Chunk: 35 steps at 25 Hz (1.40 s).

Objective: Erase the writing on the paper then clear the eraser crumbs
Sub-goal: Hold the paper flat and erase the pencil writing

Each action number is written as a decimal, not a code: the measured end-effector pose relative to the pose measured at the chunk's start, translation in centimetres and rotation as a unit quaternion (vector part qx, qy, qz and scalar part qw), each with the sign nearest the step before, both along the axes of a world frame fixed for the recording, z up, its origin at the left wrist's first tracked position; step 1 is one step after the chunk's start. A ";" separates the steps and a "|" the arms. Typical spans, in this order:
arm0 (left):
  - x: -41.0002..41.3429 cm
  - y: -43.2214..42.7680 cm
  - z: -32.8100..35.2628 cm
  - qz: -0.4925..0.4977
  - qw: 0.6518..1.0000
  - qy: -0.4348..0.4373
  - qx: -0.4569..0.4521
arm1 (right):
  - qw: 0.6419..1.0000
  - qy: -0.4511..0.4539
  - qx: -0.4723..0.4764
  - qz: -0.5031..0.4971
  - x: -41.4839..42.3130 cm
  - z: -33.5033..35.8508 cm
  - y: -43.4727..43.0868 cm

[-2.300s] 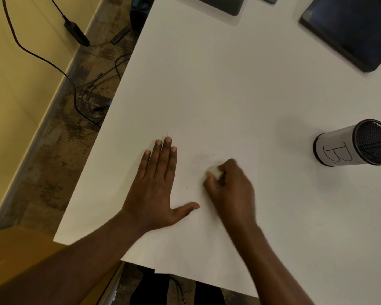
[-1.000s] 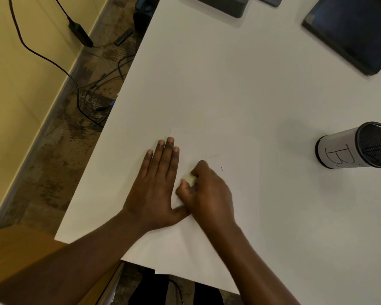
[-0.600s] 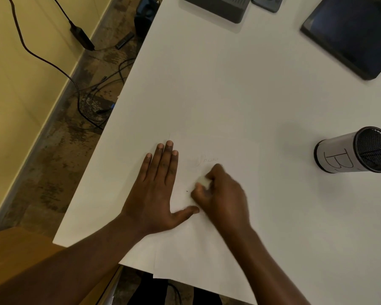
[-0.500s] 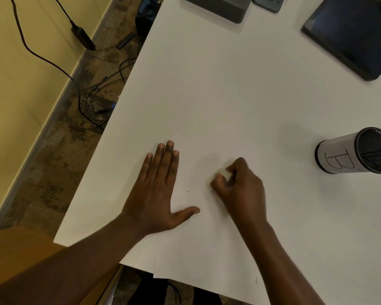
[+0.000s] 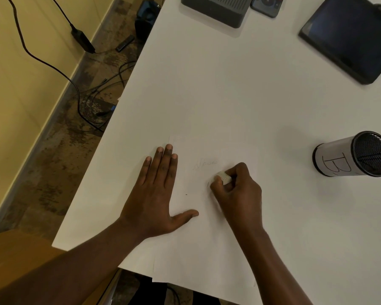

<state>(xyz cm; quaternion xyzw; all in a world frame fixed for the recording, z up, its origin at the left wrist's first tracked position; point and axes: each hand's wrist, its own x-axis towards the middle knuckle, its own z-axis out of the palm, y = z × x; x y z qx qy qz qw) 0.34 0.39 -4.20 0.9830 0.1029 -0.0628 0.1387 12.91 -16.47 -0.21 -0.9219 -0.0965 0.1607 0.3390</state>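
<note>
A white sheet of paper [image 5: 207, 249] lies on the white table [image 5: 218, 89], its near edge hanging over the table's front. Faint pencil writing [image 5: 205, 164] shows near the top of the sheet. My left hand [image 5: 156, 197] lies flat with fingers spread, pressing the paper's left side. My right hand [image 5: 238, 192] pinches a small white eraser [image 5: 223, 177] against the paper, just below and right of the writing. A tiny dark crumb [image 5: 186, 194] sits between my hands.
A black mesh pen cup [image 5: 352, 154] wrapped in white paper marked "B" lies on its side at the right. A dark tablet [image 5: 348, 38], a grey box [image 5: 216, 7] and a phone [image 5: 266, 4] sit at the far edge. Cables run across the floor [image 5: 59, 128] on the left.
My right hand has rubbed the eraser left and right across the paper below the writing; it now sits slightly left of where it was half a second ago. My left hand has stayed flat.
</note>
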 end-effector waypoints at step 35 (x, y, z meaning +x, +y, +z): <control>0.0 0.3 -0.5 -0.010 1.000 0.013 0.016 | 0.986 -0.064 0.014 0.153 1.4 0.1 5.0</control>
